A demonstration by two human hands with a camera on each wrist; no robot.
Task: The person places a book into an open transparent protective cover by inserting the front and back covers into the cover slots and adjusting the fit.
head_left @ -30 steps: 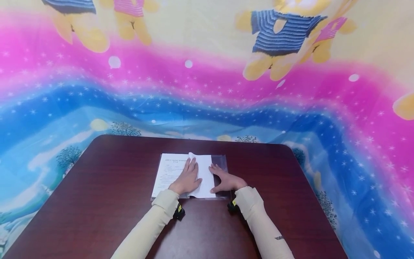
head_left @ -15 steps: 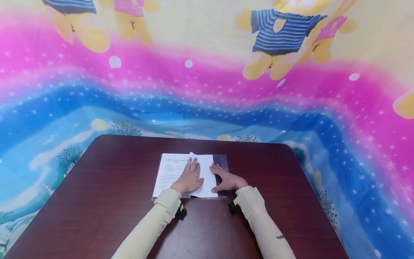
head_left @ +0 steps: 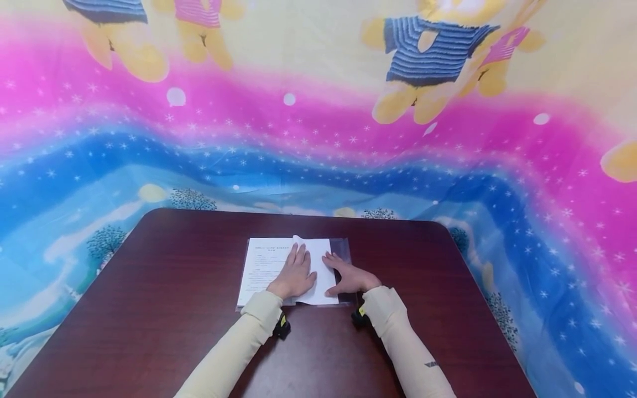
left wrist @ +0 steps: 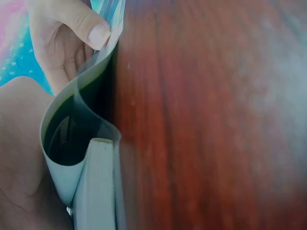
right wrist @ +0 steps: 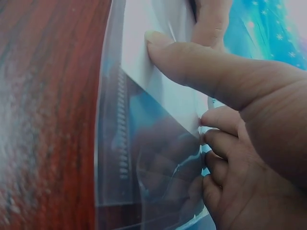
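In the head view, a stack of printed pages [head_left: 259,271] lies on a clear plastic cover [head_left: 343,249] in the middle of the table. A blank white sheet [head_left: 318,254] covers the right part, raised in a fold beside the print. My left hand [head_left: 296,273] lies over this fold with fingers straight. My right hand [head_left: 350,276], thumb and fingers spread apart, touches the right side of the sheet and plastic. In the left wrist view the sheet [left wrist: 64,179] bulges in a loop beside the thick stack [left wrist: 100,191]. The right thumb [right wrist: 177,57] rests near the sheet's edge.
The dark red-brown table [head_left: 199,331] has rounded far corners. A colourful cloth [head_left: 318,138] printed with bears and snowflakes hangs close behind it. Small black devices with yellow marks, such as this wrist camera [head_left: 282,326], sit under both wrists.
My left hand has shifted slightly right, and the blank sheet's right edge has slid right over the plastic. The stack has moved a little right too. My right hand has hardly moved.
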